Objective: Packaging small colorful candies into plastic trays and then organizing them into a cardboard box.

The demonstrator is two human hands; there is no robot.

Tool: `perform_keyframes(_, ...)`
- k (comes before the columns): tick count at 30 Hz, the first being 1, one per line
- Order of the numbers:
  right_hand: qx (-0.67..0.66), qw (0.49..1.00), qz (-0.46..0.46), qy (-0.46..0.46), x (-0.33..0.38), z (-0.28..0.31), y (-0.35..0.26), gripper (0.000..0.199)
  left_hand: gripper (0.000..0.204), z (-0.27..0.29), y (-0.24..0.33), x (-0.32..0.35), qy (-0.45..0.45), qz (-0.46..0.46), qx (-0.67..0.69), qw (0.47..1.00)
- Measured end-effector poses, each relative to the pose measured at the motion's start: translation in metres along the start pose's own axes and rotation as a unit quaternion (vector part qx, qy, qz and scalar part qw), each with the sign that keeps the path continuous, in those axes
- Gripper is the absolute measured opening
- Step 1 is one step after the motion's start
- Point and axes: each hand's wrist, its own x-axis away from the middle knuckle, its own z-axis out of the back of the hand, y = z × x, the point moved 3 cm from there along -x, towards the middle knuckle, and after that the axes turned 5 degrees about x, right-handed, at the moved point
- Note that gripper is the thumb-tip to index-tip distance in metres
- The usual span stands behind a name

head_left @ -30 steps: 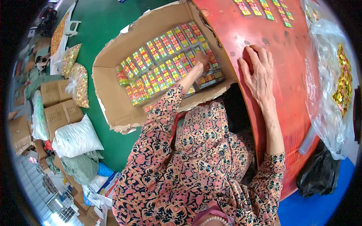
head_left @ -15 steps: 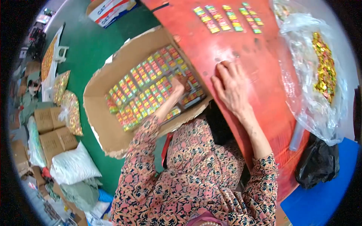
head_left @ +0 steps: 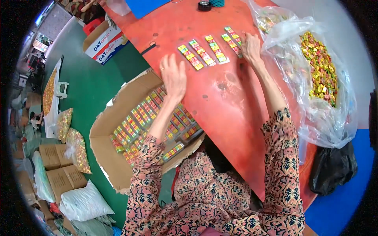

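Note:
My left hand is over the red table's left edge, empty, its fingers spread. To its right, a row of narrow clear packs of small yellow, red and green wrapped pieces lies on the table. At the row's right end my right hand has its fingertips beside the last packs; its fingers are slightly bent, and whether they touch is hard to see. Below my left forearm stands an open cardboard box holding rows of similar packs, partly hidden by that arm.
A clear plastic bag of loose wrapped pieces lies on the table's right side, with a black bag nearer me. A printed carton, stacked brown boxes and a white sack stand on the green floor. Another person sits far left.
My left hand has come up out of the cardboard box to the table edge. My right hand has moved farther away, to the row's right end. The view has shifted.

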Motion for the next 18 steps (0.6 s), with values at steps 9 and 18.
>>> perform_keyframes(9, -0.059, 0.946, -0.216, -0.233, -0.012, -0.020, 0.004, 0.024, 0.045, -0.016, -0.021, -0.005, -0.026, 0.028, -0.059, 0.998)
perform_keyframes(18, -0.370, 0.795, -0.353, -0.327, -0.005, -0.001, 0.012, 0.022, 0.036, -0.015, -0.021, -0.005, -0.014, -0.002, -0.069, 0.998)
